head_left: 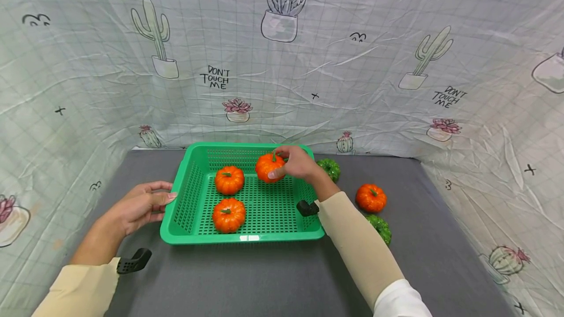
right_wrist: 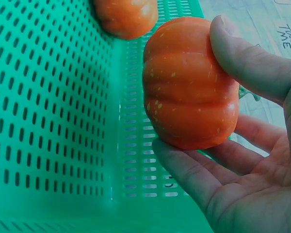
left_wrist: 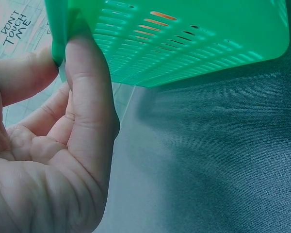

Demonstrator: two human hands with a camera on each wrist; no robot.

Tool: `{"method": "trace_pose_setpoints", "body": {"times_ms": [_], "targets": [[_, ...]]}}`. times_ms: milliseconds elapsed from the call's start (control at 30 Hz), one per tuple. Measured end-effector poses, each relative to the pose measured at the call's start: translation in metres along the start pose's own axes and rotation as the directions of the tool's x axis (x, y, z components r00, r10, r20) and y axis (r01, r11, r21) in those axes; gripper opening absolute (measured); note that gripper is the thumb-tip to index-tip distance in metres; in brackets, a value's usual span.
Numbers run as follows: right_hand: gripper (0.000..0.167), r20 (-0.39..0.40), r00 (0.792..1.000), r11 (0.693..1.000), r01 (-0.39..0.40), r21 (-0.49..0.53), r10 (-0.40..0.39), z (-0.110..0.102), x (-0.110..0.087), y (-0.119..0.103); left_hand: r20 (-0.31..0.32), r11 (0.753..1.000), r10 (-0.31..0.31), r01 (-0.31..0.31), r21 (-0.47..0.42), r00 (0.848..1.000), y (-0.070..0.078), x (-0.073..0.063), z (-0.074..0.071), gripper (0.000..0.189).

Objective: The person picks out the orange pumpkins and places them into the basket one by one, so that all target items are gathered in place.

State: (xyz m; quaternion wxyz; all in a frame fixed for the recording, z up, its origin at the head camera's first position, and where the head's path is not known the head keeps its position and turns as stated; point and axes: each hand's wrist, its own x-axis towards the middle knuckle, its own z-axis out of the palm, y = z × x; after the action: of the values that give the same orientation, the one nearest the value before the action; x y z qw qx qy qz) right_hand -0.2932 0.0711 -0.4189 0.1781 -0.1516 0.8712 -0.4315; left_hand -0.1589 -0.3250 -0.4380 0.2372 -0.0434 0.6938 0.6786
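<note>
A green slotted plastic basket (head_left: 264, 237) stands on the grey table. My left hand (head_left: 143, 204) pinches its left rim between thumb and fingers; the left wrist view shows the rim (left_wrist: 58, 29) between them. At the basket's back right, my right hand (head_left: 299, 163) grips a small orange pumpkin (head_left: 266, 168) with a green stem. In the right wrist view this pumpkin (right_wrist: 191, 87) sits between thumb and fingers, over the slotted floor. Two more orange pumpkins lie in the left half of the basket, one behind (head_left: 229, 180) and one in front (head_left: 228, 215).
Right of the basket lie an orange pumpkin (head_left: 371, 198), a green pumpkin-like vegetable (head_left: 329, 169) at the back and another green one (head_left: 380, 229), partly hidden by my right sleeve. A patterned cloth (head_left: 282, 87) hangs behind the table and along both sides.
</note>
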Motion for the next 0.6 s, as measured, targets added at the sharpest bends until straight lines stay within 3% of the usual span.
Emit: {"method": "trace_pose_setpoints", "body": {"times_ms": [600], "targets": [[0.076,-0.007,1.000,0.999,-0.015,0.041,0.015,0.0048,0.0029,0.0060,-0.004,1.000,0.000,0.000,0.025,1.000,-0.0019,0.0025,-0.0004,0.025]]}}
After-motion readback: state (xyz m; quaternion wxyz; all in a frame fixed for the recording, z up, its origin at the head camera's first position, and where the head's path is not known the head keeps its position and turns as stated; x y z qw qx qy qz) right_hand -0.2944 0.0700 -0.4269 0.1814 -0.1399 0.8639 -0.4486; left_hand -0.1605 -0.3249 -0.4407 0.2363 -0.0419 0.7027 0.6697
